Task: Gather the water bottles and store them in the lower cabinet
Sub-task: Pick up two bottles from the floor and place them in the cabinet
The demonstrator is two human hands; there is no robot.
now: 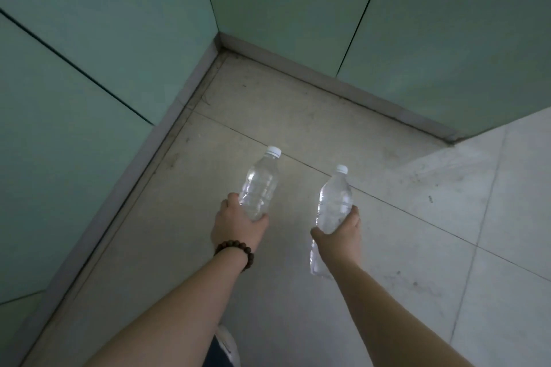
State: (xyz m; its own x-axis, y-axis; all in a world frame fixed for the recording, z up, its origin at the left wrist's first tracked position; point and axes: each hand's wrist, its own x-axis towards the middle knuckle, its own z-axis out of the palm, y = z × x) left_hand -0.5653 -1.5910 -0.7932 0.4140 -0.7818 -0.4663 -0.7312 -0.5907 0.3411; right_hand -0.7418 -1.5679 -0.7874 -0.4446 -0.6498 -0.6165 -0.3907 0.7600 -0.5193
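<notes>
The gathering looks done for two bottles. The left hand (238,225) grips the base of a clear plastic water bottle with a white cap (260,185), and the right hand (338,231) grips a second clear white-capped bottle (334,202) around its middle, with what may be a third clear bottle beneath that wrist. Both are held above the pale tiled floor (387,247), near the corner where the pale green cabinet panels (89,39) meet. No door stands open, so storing remains.
</notes>
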